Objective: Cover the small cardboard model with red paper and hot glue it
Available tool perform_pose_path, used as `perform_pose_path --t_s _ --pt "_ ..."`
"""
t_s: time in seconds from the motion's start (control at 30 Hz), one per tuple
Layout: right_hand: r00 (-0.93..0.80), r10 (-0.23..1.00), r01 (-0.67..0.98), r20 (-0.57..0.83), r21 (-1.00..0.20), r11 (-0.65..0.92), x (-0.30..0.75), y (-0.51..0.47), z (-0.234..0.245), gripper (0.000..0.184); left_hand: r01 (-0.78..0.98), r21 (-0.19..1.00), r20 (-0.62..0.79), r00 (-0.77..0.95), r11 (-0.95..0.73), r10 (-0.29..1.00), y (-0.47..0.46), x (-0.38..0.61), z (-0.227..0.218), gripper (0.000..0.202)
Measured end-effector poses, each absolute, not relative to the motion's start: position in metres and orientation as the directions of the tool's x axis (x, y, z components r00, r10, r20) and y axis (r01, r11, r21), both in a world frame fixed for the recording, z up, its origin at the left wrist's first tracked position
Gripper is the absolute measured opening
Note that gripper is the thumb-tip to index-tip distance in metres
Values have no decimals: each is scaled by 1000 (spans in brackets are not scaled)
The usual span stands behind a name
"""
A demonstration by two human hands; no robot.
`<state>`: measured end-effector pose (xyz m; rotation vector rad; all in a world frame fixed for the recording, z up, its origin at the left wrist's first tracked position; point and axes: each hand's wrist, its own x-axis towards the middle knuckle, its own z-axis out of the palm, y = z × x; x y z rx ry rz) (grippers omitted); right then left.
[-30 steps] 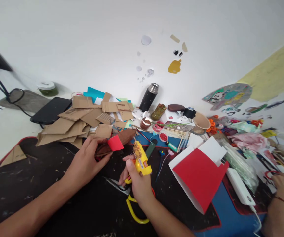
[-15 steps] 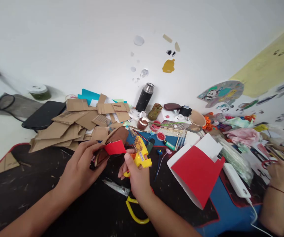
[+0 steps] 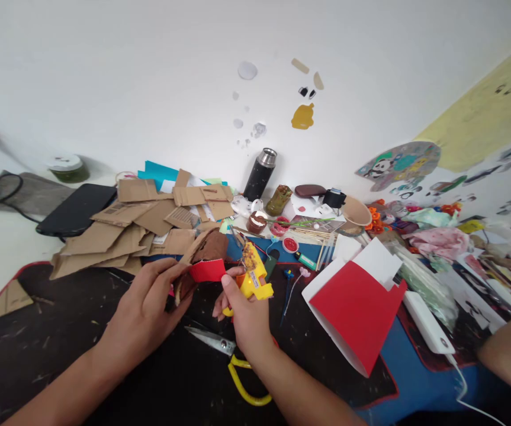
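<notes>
My left hand [image 3: 146, 307] grips a brown cardboard piece [image 3: 206, 248] that carries a small red paper flap [image 3: 207, 271]. My right hand [image 3: 241, 310] is wrapped round a yellow glue gun [image 3: 253, 278], its nozzle close to the red flap and my thumb touching the flap's edge. Both hands hover over a black mat [image 3: 60, 343]. Scissors with yellow handles [image 3: 231, 358] lie on the mat just below my right hand.
A heap of cardboard scraps [image 3: 140, 222] lies behind my left hand. A folded red and white card [image 3: 353, 310] sits to the right. A black flask [image 3: 259, 174], small jars and craft clutter line the wall. Another person's arm [image 3: 510, 352] shows at the right edge.
My left hand has turned the cardboard piece upward and drawn it closer to the glue gun. The other person's hand at the right has moved out toward the frame's edge.
</notes>
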<state>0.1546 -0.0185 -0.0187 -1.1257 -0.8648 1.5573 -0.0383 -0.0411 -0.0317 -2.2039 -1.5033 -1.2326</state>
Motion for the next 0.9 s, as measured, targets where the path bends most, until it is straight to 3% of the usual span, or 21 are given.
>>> perform_pose_path --t_s 0.27,0.67,0.9 --pt "-95 964 -272 -247 -925 -264 150 -23 -18 65 835 340 693 89 -433 715 -42 -39 -36 40" --pt "-199 958 -240 -206 -938 -251 139 -42 -21 49 853 282 694 134 -439 708 -41 -40 -35 42" --pt "-272 943 -228 -191 -939 -256 140 -46 -21 49 825 367 666 89 -429 741 -42 -43 -38 39"
